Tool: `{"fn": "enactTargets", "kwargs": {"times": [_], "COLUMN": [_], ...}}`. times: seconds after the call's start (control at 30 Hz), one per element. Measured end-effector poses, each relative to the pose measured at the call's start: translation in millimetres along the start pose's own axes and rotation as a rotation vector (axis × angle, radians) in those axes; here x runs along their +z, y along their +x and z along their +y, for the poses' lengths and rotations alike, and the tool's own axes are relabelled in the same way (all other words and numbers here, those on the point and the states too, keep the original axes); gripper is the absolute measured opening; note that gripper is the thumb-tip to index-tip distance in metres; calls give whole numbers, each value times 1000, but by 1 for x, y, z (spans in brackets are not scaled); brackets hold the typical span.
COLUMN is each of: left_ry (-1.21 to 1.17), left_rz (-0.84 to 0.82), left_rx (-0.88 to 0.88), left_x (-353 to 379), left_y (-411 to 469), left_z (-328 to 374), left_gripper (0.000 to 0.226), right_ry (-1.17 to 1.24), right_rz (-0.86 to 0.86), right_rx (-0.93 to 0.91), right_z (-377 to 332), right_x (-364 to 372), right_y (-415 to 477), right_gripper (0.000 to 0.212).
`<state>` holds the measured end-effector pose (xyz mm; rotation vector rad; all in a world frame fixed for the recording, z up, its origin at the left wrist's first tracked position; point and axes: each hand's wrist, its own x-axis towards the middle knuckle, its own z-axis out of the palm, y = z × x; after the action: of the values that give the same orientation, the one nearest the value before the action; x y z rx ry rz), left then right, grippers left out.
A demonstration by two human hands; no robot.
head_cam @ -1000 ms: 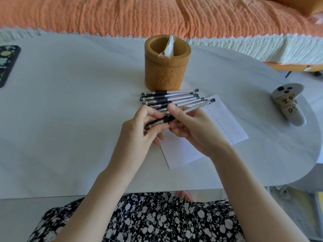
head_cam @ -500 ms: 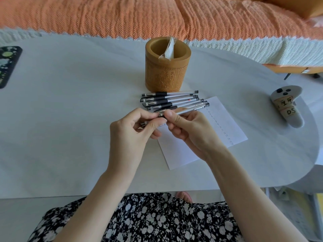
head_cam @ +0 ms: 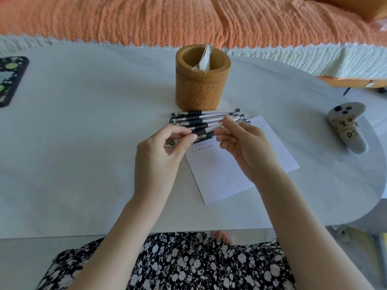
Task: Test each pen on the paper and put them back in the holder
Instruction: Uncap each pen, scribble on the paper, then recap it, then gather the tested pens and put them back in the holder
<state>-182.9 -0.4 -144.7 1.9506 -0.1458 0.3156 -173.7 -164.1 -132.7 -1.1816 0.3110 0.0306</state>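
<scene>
Soft, even daylight fills the scene, with no clear source. The white table is bright but shows no hard glare. Shadows are faint: a pale one at the foot of the holder and soft ones under the left hand and right hand. The pen between them is slightly smeared, and the marks on the paper are too blurred to read. The wide lens bows the table's edges and the orange blanket.
</scene>
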Motion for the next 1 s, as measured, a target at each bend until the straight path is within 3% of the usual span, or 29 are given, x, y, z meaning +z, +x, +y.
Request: {"fn": "enactTargets", "kwargs": {"times": [0.17, 0.33, 0.47, 0.63, 0.7, 0.83, 0.9, 1.0], "left_ry": [300, 374, 324, 339, 363, 377, 368, 363], "left_rz": [4, -33, -265, -432, -473, -481, -484, -499], "left_rx": [146, 201, 239, 244, 244, 274, 266, 266], "left_x": [4, 4, 5, 7, 6, 4, 4, 3], "left_y": [-4, -13, -16, -20, -21, -21, -20, -19], "left_z": [-5, -4, -8, -13, -14, -19, -20, -21], "left_gripper": [35, 38, 24, 38, 42, 40, 40, 40], "right_ry": [-36, -156, -447, -875, -1101, -1610, -1718, -1768], "right_rz": [84, 168, 244, 360, 268, -231, -347, -420], "right_rx": [-34, -78, -136, -298, -446, -529, -497, -425], "right_z": [-4, -2, -4, -17, -25, -32, -30, -31], "right_x": [-4, -7, -8, -17, -19, -18, -16, -15], "right_y": [14, 27, 31, 29, 27, 31, 38, 48], "right_gripper": [17, 19, 25, 25, 27, 70, 83, 84]}}
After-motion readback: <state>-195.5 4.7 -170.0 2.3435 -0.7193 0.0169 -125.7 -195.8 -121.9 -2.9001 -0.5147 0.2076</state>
